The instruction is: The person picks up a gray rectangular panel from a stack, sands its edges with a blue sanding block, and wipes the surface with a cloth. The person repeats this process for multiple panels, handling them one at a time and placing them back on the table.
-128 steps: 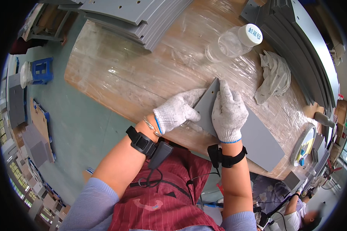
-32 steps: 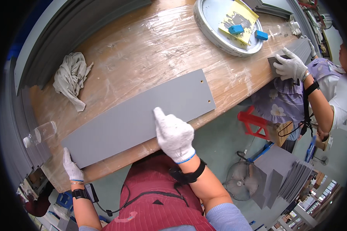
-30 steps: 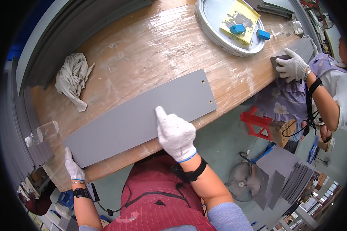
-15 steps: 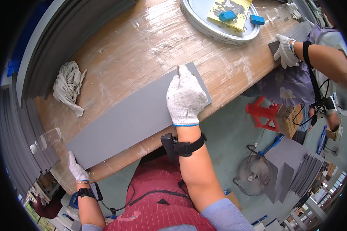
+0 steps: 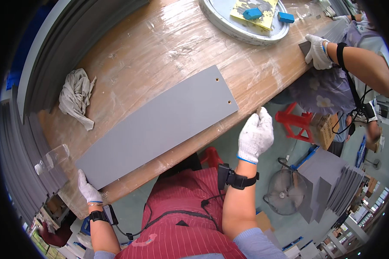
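Observation:
A long flat grey board [image 5: 160, 125] lies slantwise across the wooden table, with two small brass-coloured holes near its right end. Its near left corner is held by my gloved left hand [image 5: 89, 189], thumb along the end edge and fingers mostly hidden. Out past the table's front edge, clear of the board, is my gloved right hand [image 5: 256, 136]. Its fingers are closed in a pinch. Something small and brownish shows at the fingertips, too small to name.
A crumpled grey rag [image 5: 76, 97] and a clear plastic bottle [image 5: 54, 159] lie left. Grey panels [image 5: 52, 56] stand along the far left. A round lid [image 5: 246, 36] holds yellow sandpaper and blue blocks. A co-worker's gloved hand [image 5: 317, 52] is at right, above a red stool [image 5: 294, 123].
My right hand has lifted off the board's right end and moved right and nearer, past the table edge, uncovering the two holes. My left hand stays at the corner.

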Demonstrator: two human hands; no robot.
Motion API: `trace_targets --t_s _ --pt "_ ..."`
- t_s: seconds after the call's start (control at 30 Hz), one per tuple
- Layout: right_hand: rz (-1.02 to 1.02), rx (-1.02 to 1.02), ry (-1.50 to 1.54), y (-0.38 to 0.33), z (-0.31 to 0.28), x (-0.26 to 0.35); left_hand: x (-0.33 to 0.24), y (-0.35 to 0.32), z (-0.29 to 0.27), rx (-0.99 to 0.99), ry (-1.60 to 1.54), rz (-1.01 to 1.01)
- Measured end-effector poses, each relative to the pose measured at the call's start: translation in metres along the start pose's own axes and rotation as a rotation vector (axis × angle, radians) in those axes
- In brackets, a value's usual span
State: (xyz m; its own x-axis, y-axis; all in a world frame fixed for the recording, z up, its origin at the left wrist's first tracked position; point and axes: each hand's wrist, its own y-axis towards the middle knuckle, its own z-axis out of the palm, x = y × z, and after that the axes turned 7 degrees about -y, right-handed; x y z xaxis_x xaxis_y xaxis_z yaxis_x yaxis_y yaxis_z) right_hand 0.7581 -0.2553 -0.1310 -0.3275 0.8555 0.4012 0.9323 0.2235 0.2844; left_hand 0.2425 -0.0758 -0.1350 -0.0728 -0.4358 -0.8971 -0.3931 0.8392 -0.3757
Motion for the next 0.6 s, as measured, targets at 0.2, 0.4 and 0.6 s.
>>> trace_targets --t_s 0.2,0.4,0.6 --pt "0.477 0.699 0.827 -0.052 -0.039 0.039 0.002 0.005 -0.001 0.054 -0.039 -0.023" --pt "0.556 1.306 1.094 -0.122 -0.056 0.094 -0.015 -0.009 0.002 0.233 -0.199 -0.295" --pt "0.433 0.999 1.058 -0.124 -0.053 0.123 -0.013 -0.028 -0.028 0.425 -0.142 -0.390"
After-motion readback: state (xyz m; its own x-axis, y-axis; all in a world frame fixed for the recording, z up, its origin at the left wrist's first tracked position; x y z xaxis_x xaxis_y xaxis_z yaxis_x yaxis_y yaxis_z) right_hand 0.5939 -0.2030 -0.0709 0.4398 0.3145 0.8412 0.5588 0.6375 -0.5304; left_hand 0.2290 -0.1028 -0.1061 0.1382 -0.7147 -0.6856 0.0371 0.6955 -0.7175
